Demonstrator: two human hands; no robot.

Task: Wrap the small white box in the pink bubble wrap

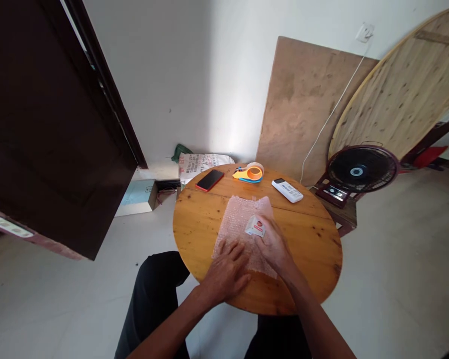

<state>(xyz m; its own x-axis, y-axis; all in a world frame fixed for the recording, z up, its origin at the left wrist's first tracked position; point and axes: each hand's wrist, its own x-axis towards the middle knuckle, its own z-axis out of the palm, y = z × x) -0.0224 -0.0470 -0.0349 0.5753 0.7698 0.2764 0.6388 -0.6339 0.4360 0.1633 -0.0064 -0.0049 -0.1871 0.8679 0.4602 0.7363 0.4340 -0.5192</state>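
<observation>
Head view looks down on a round wooden counter where a sheet of bubble wrap lies flat, its long axis running from the person's near edge away toward the far rim. A small white box with a red mark sits on the sheet, right of its middle line and past its midpoint. The right hand is the nearer one: its fingertips touch the box from the near side, resting against it rather than clenched around it. The left hand lies open and flat, palm down, on the near left corner of the sheet, well short of the box. Beyond the sheet's far edge lie a red phone, a tape dispenser and a white remote, all apart from it.
</observation>
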